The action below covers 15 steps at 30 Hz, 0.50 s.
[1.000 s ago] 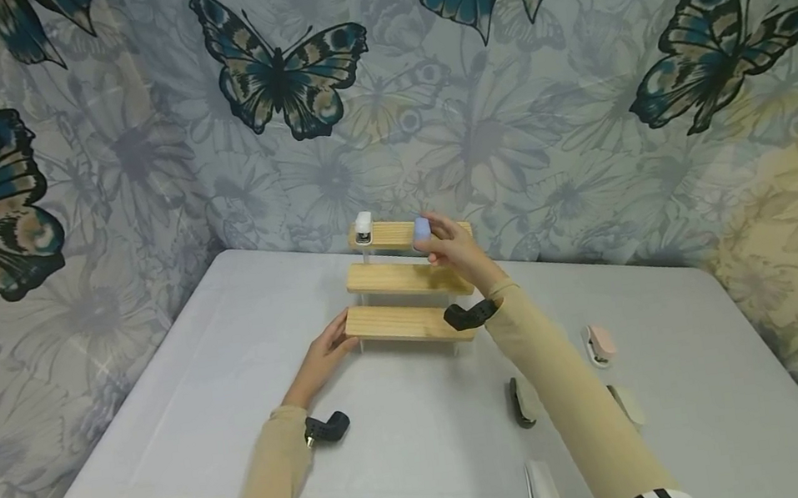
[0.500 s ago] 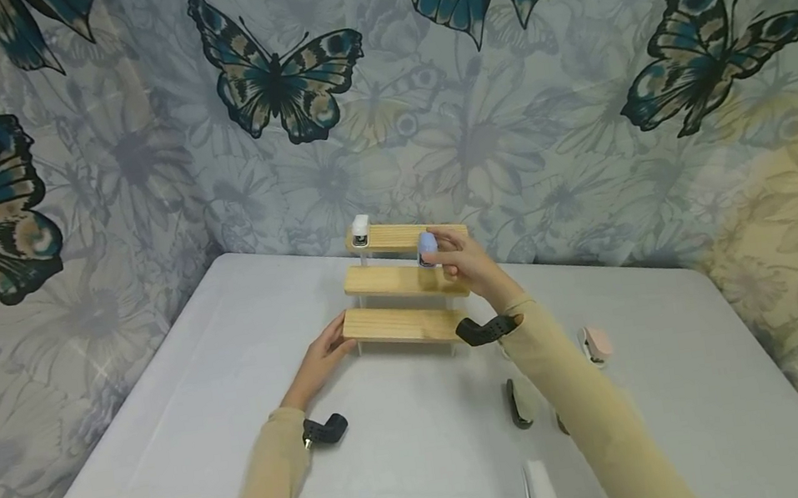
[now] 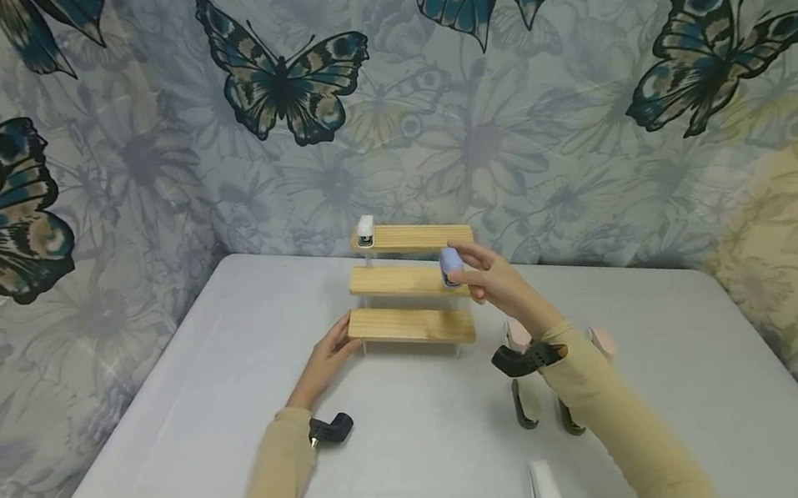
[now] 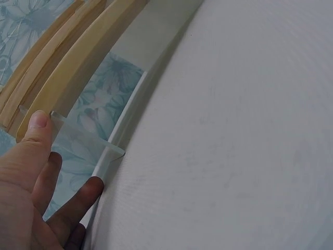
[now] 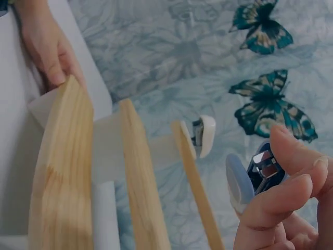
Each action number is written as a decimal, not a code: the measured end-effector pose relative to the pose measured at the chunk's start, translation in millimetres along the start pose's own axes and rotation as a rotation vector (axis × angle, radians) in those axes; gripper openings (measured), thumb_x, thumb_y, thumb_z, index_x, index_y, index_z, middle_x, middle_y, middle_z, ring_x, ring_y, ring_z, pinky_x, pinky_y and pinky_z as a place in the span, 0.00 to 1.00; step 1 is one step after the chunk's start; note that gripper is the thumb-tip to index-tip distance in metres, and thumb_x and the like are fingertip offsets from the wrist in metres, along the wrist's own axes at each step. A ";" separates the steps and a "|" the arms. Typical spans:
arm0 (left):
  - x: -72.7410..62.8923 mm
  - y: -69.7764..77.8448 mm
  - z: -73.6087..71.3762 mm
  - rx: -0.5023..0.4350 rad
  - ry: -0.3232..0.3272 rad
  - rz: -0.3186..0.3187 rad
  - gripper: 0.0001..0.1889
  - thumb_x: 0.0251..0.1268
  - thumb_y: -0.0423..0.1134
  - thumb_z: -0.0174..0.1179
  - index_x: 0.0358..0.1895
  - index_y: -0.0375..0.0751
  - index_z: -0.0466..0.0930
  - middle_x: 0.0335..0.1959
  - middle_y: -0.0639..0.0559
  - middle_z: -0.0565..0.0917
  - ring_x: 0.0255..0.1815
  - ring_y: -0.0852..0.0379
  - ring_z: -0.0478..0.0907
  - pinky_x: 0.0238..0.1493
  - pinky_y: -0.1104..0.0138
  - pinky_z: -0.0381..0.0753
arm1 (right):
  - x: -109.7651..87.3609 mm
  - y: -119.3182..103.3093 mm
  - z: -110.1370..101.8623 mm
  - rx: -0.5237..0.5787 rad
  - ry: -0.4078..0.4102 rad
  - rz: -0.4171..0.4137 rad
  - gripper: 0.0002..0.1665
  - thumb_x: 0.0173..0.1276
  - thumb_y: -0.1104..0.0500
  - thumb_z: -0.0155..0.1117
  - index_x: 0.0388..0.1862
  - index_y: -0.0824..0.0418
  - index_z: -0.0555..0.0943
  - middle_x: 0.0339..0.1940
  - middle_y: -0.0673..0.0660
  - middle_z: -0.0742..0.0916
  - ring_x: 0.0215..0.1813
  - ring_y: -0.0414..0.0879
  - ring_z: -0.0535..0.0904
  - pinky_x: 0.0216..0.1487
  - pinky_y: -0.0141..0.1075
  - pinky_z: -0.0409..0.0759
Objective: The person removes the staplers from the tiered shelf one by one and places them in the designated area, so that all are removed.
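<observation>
My right hand (image 3: 502, 282) pinches a small lavender stapler (image 3: 451, 265) between thumb and fingers, in front of the right end of a three-tier wooden shelf (image 3: 409, 325). In the right wrist view the stapler (image 5: 239, 179) shows its dark underside and shiny metal part. A white mini stapler (image 3: 365, 230) stands at the left end of the top tier. My left hand (image 3: 325, 363) holds the left end of the bottom tier. The left wrist view shows its thumb at the board (image 4: 78, 67) and its fingers by the clear support (image 4: 86, 136).
Right of the shelf on the white-covered table (image 3: 410, 449) lie several more staplers: a pink one (image 3: 518, 334) partly behind the right wrist camera, another pink one (image 3: 604, 342), a pale-topped dark one (image 3: 526, 403) and a white one (image 3: 545, 489). A butterfly-patterned wall (image 3: 476, 146) rises behind.
My right hand has drawn the lavender stapler away from the top tier, rightward and down toward me, in front of the middle tier. My left hand keeps its place on the shelf.
</observation>
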<state>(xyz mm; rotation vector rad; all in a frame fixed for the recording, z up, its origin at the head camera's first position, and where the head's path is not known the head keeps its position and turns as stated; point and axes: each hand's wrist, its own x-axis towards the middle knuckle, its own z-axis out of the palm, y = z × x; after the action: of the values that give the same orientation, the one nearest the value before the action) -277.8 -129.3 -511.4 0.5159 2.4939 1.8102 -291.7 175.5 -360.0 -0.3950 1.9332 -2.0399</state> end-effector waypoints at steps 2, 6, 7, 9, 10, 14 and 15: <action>-0.2 -1.2 0.8 0.007 0.001 -0.005 0.35 0.61 0.53 0.53 0.69 0.46 0.53 0.64 0.56 0.62 0.64 0.53 0.58 0.62 0.60 0.58 | -12.2 -2.3 -3.4 -0.011 -0.008 -0.007 0.37 0.64 0.67 0.56 0.69 0.61 0.53 0.71 0.57 0.52 0.14 0.39 0.57 0.18 0.29 0.59; -1.8 -2.1 0.7 0.001 0.001 -0.010 0.34 0.61 0.51 0.54 0.69 0.46 0.53 0.64 0.55 0.61 0.63 0.52 0.59 0.62 0.60 0.58 | -36.5 -5.6 -8.4 0.000 -0.002 -0.016 0.38 0.64 0.67 0.56 0.69 0.63 0.52 0.71 0.59 0.51 0.13 0.38 0.58 0.16 0.28 0.60; -1.8 -2.3 0.6 -0.005 0.001 -0.008 0.34 0.62 0.50 0.54 0.69 0.46 0.53 0.64 0.55 0.61 0.63 0.51 0.59 0.62 0.59 0.58 | -42.3 -6.1 -9.6 0.004 -0.002 -0.024 0.37 0.64 0.68 0.56 0.69 0.64 0.52 0.71 0.59 0.51 0.13 0.38 0.59 0.15 0.27 0.61; -1.5 -2.2 0.5 -0.006 0.005 0.001 0.33 0.62 0.49 0.53 0.69 0.46 0.53 0.64 0.53 0.62 0.63 0.49 0.59 0.62 0.56 0.58 | -52.9 -6.6 -11.8 0.005 0.003 -0.044 0.37 0.64 0.68 0.56 0.69 0.64 0.53 0.71 0.61 0.51 0.13 0.37 0.59 0.14 0.27 0.61; -1.0 -2.2 0.5 -0.008 0.006 0.007 0.33 0.63 0.49 0.53 0.69 0.45 0.54 0.64 0.53 0.63 0.63 0.48 0.59 0.62 0.54 0.57 | -58.2 -7.0 -12.9 0.005 0.009 -0.054 0.37 0.64 0.68 0.55 0.69 0.64 0.53 0.71 0.61 0.51 0.12 0.37 0.59 0.14 0.27 0.62; 0.6 -1.3 1.5 -0.011 0.006 0.004 0.33 0.62 0.50 0.53 0.69 0.46 0.54 0.64 0.53 0.62 0.64 0.49 0.57 0.63 0.55 0.56 | -79.6 -5.9 -18.5 0.018 0.033 -0.070 0.36 0.64 0.69 0.54 0.69 0.64 0.53 0.70 0.64 0.50 0.11 0.36 0.60 0.13 0.26 0.61; 0.9 -1.4 1.8 -0.011 0.001 -0.001 0.34 0.62 0.51 0.53 0.69 0.46 0.53 0.64 0.54 0.62 0.64 0.50 0.57 0.63 0.57 0.55 | -85.3 -5.0 -19.8 0.023 0.039 -0.070 0.36 0.64 0.70 0.54 0.69 0.64 0.53 0.70 0.65 0.50 0.11 0.36 0.60 0.13 0.26 0.61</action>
<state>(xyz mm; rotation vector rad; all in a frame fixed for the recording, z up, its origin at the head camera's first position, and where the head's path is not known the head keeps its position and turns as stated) -278.7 -127.8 -513.1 0.5141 2.4824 1.8237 -221.6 227.9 -355.4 -0.4264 1.9432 -2.1269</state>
